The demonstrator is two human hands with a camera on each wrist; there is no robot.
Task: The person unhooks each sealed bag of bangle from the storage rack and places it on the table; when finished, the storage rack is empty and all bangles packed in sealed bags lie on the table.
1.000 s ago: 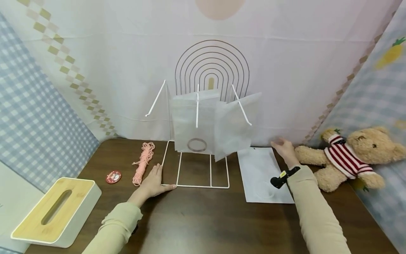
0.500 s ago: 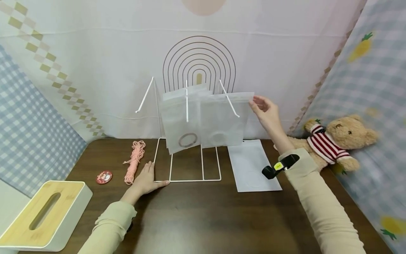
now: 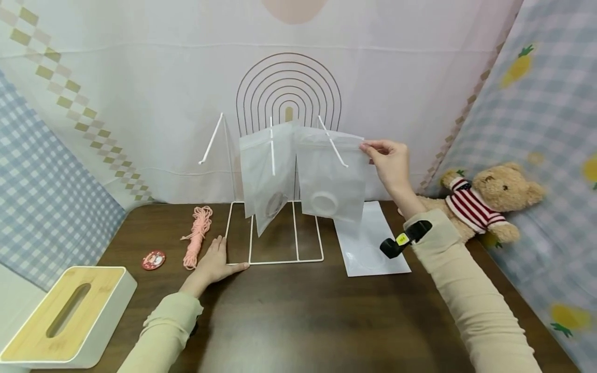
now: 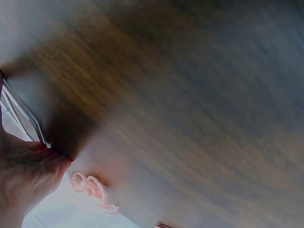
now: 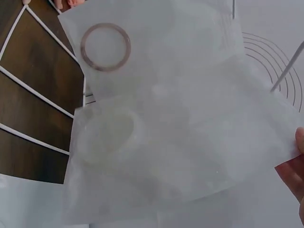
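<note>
A white wire rack (image 3: 284, 262) with several upward-slanting prongs stands at the back of the table. Two frosted zip bags hang on it. The right-hand bag (image 3: 333, 171) shows a pale ring through its film. In the left bag (image 3: 254, 171), turned at an angle, is a brownish ring (image 5: 127, 47), clearer in the right wrist view. My right hand (image 3: 391, 165) pinches the upper right corner of the right-hand bag between thumb and fingers. Flat on the table, my left hand (image 3: 215, 264) presses the rack's front left corner with fingers and thumb outstretched.
A bundle of pink cord (image 3: 197, 238) and a round red badge (image 3: 153, 260) lie left of the rack. A tissue box (image 3: 102, 305) stands at the front left. On the right are a white flat sheet or bag (image 3: 368, 243) and a teddy bear (image 3: 480, 207).
My right hand has risen from the table's back right to the right-hand bag and taken its corner. The bags have swung apart. My left hand stays on the rack's base.
</note>
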